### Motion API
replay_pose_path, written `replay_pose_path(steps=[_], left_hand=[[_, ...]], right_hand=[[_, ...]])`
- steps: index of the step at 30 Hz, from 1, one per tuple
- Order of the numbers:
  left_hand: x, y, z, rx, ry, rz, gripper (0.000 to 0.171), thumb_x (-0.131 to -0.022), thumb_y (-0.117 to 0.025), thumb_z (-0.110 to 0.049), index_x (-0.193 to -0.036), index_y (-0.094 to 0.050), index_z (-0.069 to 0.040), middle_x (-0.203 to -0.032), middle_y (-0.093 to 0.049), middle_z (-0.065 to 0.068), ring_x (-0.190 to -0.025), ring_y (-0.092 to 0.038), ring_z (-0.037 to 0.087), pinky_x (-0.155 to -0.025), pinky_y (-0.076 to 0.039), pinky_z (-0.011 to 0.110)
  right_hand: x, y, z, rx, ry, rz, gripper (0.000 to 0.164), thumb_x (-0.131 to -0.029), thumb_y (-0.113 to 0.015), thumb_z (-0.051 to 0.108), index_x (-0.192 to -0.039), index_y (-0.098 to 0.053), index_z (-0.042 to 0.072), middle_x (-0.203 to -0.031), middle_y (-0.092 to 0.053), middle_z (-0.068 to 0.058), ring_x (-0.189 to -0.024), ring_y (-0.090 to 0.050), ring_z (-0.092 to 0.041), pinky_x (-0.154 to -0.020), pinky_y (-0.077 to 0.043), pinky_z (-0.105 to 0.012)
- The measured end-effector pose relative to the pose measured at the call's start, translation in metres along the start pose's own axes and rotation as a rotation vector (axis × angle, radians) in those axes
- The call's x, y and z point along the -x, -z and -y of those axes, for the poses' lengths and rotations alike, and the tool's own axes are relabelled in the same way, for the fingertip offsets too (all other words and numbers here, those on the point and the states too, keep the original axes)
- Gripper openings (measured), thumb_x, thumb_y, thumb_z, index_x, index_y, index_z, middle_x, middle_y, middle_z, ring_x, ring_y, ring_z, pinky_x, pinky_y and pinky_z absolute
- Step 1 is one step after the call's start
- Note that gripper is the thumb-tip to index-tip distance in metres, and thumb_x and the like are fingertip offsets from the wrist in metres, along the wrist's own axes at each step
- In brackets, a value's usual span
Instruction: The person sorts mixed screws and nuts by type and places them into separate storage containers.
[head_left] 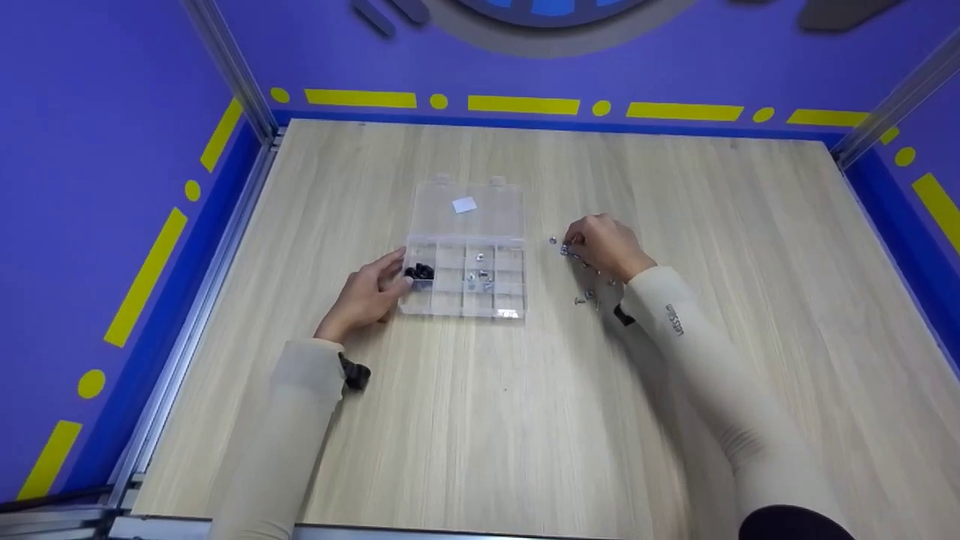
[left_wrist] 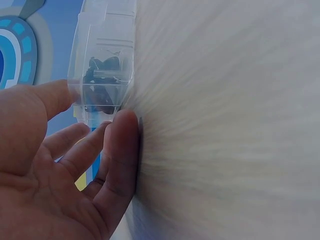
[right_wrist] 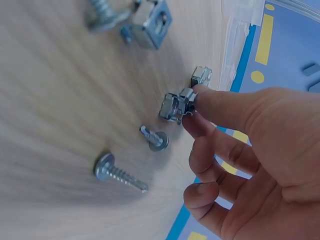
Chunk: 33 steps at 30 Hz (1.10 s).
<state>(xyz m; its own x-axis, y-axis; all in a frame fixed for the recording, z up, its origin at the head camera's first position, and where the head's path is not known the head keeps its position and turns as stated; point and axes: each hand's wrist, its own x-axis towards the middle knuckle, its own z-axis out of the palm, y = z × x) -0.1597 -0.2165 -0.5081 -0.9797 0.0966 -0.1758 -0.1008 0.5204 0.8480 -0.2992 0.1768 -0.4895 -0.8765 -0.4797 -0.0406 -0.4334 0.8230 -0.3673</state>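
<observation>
A clear plastic compartment box (head_left: 450,304) lies on the table with its lid raised back. Against its left side rests my left hand (head_left: 367,292), fingers relaxed, thumb touching the wall; the left wrist view shows this hand (left_wrist: 75,160) close up. Black small parts (head_left: 422,271) fill a left compartment, and several silver cage nuts (head_left: 484,275) lie in inner compartments. To the right of the box, my right hand (head_left: 607,244) pinches a cage nut (right_wrist: 176,106) between thumb and index finger. Close by lie another cage nut (right_wrist: 201,75) and screws (right_wrist: 120,174).
Loose hardware (head_left: 580,301) is scattered on the wooden table (head_left: 450,420) below my right hand. A small white label (head_left: 464,205) lies on the clear lid (head_left: 431,214). Purple panels (head_left: 525,75) with yellow marks border the table.
</observation>
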Motion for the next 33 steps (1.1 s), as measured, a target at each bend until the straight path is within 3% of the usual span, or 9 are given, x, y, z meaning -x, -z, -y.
replay_pose_path(steps=[5,12,23,33], left_hand=[[-0.0008,0.0001,-0.0012,-0.008,-0.001,0.002,0.063,-0.105,-0.062,-0.028,-0.161,-0.036,-0.017,-0.153,-0.053,0.005,-0.048,-0.054,0.015,-0.048,-0.047,0.026],[-0.0032,0.0001,-0.0018,-0.054,-0.023,0.001,0.063,-0.105,-0.060,-0.027,-0.162,-0.035,-0.015,-0.153,-0.053,0.007,-0.045,-0.046,0.006,-0.052,-0.045,0.024],[-0.0017,-0.0014,-0.0019,-0.077,-0.002,-0.010,0.063,-0.105,-0.061,-0.030,-0.161,-0.036,-0.019,-0.151,-0.055,0.003,-0.047,-0.050,0.008,-0.053,-0.045,0.024],[-0.0018,-0.0003,0.0002,-0.037,-0.009,-0.009,0.063,-0.104,-0.062,-0.028,-0.161,-0.037,-0.015,-0.154,-0.051,0.008,-0.045,-0.045,0.007,-0.052,-0.044,0.023]], right_hand=[[-0.0003,-0.0005,0.0001,0.005,-0.011,-0.005,0.015,-0.095,-0.072,0.005,-0.107,-0.080,0.005,-0.103,-0.075,-0.011,-0.088,-0.065,-0.026,-0.080,-0.054,-0.047],[0.0002,-0.0016,0.0009,0.003,0.006,-0.018,0.013,-0.094,-0.072,0.002,-0.104,-0.080,0.002,-0.098,-0.075,-0.013,-0.085,-0.064,-0.027,-0.076,-0.054,-0.046],[0.0016,-0.0022,-0.0003,0.012,0.019,-0.001,0.012,-0.097,-0.070,0.007,-0.105,-0.077,0.001,-0.098,-0.074,-0.014,-0.086,-0.066,-0.028,-0.077,-0.055,-0.046],[0.0014,0.0035,0.0031,-0.007,0.035,-0.019,0.009,-0.096,-0.070,0.007,-0.104,-0.074,0.004,-0.102,-0.074,-0.010,-0.091,-0.065,-0.028,-0.080,-0.053,-0.046]])
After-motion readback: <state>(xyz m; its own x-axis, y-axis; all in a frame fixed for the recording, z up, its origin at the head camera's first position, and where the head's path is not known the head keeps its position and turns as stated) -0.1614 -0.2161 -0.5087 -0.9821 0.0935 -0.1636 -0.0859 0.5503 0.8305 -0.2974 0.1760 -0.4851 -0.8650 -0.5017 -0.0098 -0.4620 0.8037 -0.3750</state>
